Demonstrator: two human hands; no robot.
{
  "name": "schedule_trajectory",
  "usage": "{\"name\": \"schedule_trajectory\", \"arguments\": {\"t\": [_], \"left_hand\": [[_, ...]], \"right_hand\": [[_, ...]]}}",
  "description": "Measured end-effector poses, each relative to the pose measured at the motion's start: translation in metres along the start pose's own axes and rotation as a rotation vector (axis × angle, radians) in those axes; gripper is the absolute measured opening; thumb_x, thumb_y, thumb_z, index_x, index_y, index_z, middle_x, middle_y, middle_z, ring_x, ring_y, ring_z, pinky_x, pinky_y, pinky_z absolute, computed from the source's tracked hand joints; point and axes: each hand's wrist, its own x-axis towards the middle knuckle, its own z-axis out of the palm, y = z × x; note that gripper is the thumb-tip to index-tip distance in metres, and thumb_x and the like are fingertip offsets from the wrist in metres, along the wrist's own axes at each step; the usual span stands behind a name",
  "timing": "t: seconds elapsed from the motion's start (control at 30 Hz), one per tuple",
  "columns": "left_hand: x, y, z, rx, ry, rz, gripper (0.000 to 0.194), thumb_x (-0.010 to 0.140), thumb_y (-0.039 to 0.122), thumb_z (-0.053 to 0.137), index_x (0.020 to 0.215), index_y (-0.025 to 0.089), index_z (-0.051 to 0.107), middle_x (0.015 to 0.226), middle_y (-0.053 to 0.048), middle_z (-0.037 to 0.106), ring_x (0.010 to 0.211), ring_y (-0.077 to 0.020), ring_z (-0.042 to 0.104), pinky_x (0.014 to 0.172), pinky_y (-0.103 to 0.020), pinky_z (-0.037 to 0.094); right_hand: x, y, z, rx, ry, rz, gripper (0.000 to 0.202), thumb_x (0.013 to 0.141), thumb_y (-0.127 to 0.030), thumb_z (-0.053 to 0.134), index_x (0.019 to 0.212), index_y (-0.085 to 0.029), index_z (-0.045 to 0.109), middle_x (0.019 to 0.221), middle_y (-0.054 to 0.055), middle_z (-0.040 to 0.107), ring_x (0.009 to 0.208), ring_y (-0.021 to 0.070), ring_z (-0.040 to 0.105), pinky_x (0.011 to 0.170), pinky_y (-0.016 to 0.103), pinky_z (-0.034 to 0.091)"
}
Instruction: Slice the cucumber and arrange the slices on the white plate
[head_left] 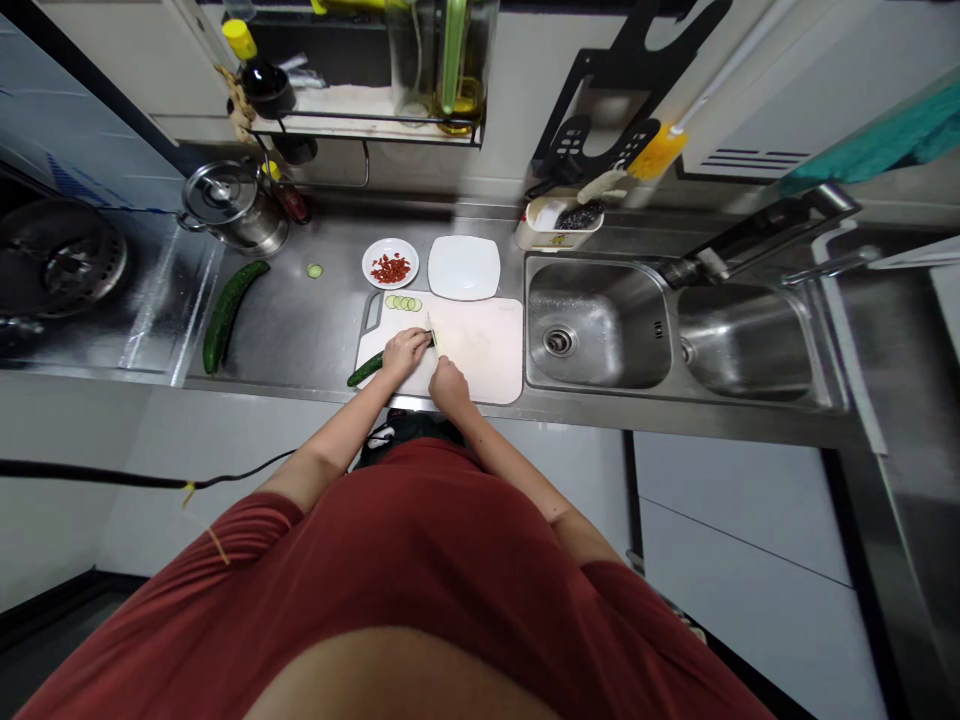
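Observation:
On the white cutting board [484, 350] lies a cucumber [365, 370], its near end sticking out to the left. My left hand [407, 352] is closed over its other end, which the fingers mostly hide. My right hand [450, 385] grips a knife [433, 328] by the handle; the blade points away from me, right beside the left fingertips. A short row of cucumber slices [403, 303] lies at the board's far left. Behind the board stand a white plate with chopped red pieces [391, 267] and a bare white rectangular plate [463, 267].
A second cucumber [229, 318] and a cut cucumber end [314, 271] lie on the steel counter to the left. A lidded pot [234, 207] stands behind them, near the stove burner [64, 258]. The double sink [598, 325] is right of the board. A bottle rack [367, 123] overhangs the back.

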Motion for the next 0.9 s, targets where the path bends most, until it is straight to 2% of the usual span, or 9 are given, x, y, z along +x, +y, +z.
{"name": "schedule_trajectory", "arguments": {"t": [0.2,0.53,0.9], "left_hand": [[0.000,-0.002,0.001,-0.014,-0.004,0.009,0.027,0.094,0.031,0.047,0.102,0.024,0.071,0.114,-0.006,0.067,0.102,-0.0202,0.061,0.089,-0.033,0.048],[0.001,-0.004,0.001,-0.028,-0.003,0.016,0.028,0.095,0.033,0.046,0.103,0.024,0.071,0.113,-0.005,0.068,0.102,-0.0197,0.062,0.089,-0.032,0.048],[0.002,-0.002,0.000,-0.043,0.010,0.010,0.028,0.095,0.032,0.046,0.104,0.024,0.071,0.112,-0.004,0.068,0.101,-0.0193,0.062,0.088,-0.031,0.048]], "right_hand": [[0.004,0.000,0.003,-0.002,0.003,0.008,0.030,0.091,-0.008,0.034,0.118,-0.012,0.048,0.111,0.016,0.062,0.103,0.0238,0.063,0.087,0.033,0.047],[0.009,-0.002,-0.007,0.006,-0.016,-0.001,0.027,0.091,-0.008,0.037,0.115,-0.012,0.049,0.111,0.016,0.063,0.104,0.0240,0.063,0.087,0.033,0.047],[0.002,0.012,-0.002,-0.019,-0.065,-0.003,0.026,0.089,-0.009,0.041,0.112,-0.013,0.051,0.107,0.016,0.065,0.101,0.0259,0.064,0.084,0.034,0.048]]}}
